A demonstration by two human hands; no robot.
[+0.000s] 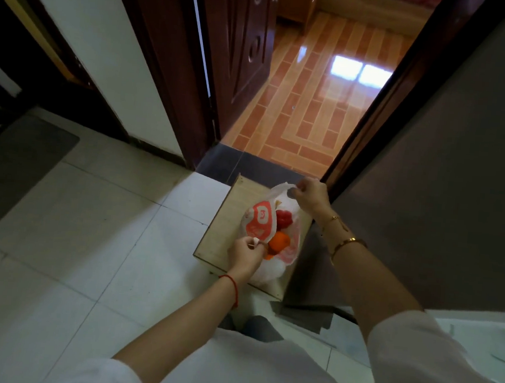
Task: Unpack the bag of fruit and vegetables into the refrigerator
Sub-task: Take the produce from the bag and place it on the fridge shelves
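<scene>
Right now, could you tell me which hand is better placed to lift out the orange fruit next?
The left hand, probably. It pinches the bag edge right beside the orange fruit, while the right hand holds the far handle, beyond the red produce.

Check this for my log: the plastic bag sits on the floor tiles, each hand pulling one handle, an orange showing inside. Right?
Not quite. The head view shows the plastic bag on a small wooden stool, not on the tiles. The rest holds: left hand and right hand each pull a handle, with an orange showing inside.
</scene>
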